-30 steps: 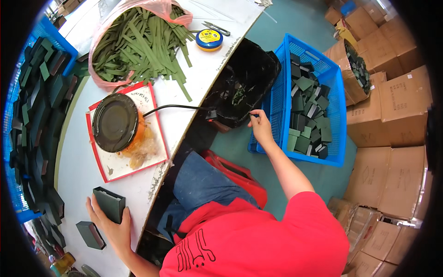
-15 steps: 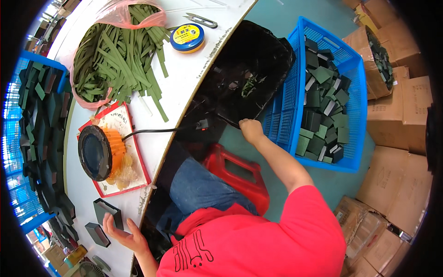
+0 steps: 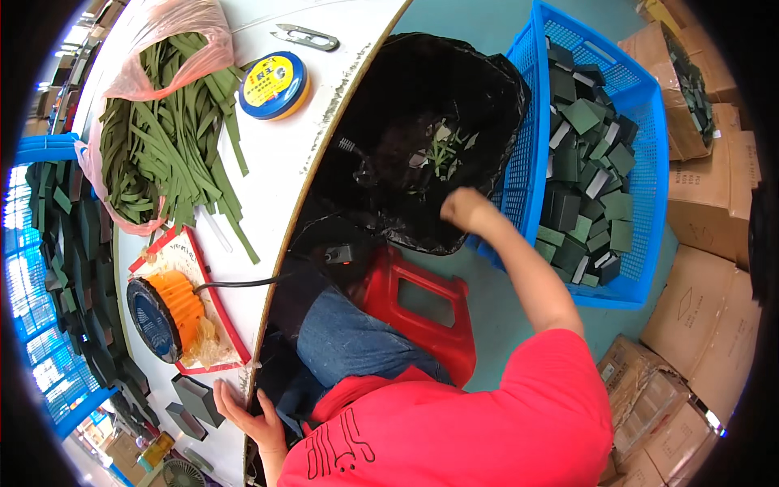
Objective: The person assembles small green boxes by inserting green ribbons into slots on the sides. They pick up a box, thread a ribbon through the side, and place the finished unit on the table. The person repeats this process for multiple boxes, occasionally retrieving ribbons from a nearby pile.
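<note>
Scraps of green strip (image 3: 442,154) are seen lying at the bottom of the black bin bag (image 3: 487,89), which hangs open just off the counter's near edge. The right hand (image 3: 464,209) is held over the bag's front rim, curled into a loose fist; whether anything is gripped inside it cannot be told. The left hand (image 3: 247,414) is laid flat and open on the counter (image 3: 276,187) at its near corner, holding nothing, with a dark green box (image 3: 199,399) just beside it.

As a judgement, the work is well under way but far from finished: the blue crate (image 3: 535,154) on the floor beside the bag is filled with many dark green boxes, while a large heap of green strips (image 3: 166,150) remains on the counter, spilling from a pink plastic bag (image 3: 174,32), and more dark pieces are stacked in a second blue crate (image 3: 49,268) past the counter's far side.

Room is tight. The bag is wedged between the counter edge and the crate wall, so the right arm is left only the narrow gap above the red stool (image 3: 422,304). On the counter, a round orange-and-black heater (image 3: 162,312) on its red-rimmed tray sits near the left hand, its cord trailing over the edge. Open surface is left mid-counter, between the strips, a round tin (image 3: 274,85) and small snips (image 3: 308,36). Cardboard boxes (image 3: 706,341) close off the floor beyond the crate.
</note>
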The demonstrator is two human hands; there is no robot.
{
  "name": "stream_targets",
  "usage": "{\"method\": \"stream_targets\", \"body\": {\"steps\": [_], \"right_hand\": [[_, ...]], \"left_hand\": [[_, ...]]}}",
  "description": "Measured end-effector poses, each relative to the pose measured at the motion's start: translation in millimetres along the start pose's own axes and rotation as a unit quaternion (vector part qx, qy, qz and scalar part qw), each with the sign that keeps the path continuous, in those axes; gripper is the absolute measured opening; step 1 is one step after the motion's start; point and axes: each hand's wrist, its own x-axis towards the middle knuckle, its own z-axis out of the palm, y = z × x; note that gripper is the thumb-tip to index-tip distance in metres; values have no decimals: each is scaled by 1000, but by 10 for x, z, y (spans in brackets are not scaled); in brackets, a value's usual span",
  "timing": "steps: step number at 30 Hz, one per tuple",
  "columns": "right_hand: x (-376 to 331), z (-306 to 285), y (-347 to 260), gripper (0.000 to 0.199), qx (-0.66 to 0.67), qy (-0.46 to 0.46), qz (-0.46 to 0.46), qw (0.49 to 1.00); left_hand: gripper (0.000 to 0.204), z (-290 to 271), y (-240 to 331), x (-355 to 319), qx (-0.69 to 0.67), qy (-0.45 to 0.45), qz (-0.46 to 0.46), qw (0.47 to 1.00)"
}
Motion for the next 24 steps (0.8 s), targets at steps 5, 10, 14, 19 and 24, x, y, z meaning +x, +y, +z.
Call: {"method": "stream_targets", "body": {"steps": [5, 10, 14, 19, 24], "right_hand": [[905, -303, 435, 16, 140, 200, 75, 967], [1573, 35, 942, 15, 113, 289, 201, 929], [1954, 668, 1195, 14, 149, 253, 220, 930], [2154, 1272, 1084, 13, 415, 147, 320, 839], [2353, 1601, 937, 20, 608, 153, 323, 709]], "left_hand": [[69, 35, 95, 74, 153, -51, 1, 987], [69, 86, 70, 94, 200, -39, 6, 979], [70, 118, 50, 151, 231, -31, -9, 972], [70, 100, -109, 75, 231, -52, -38, 971], [74, 43, -186, -6, 214, -64, -36, 974]]}}
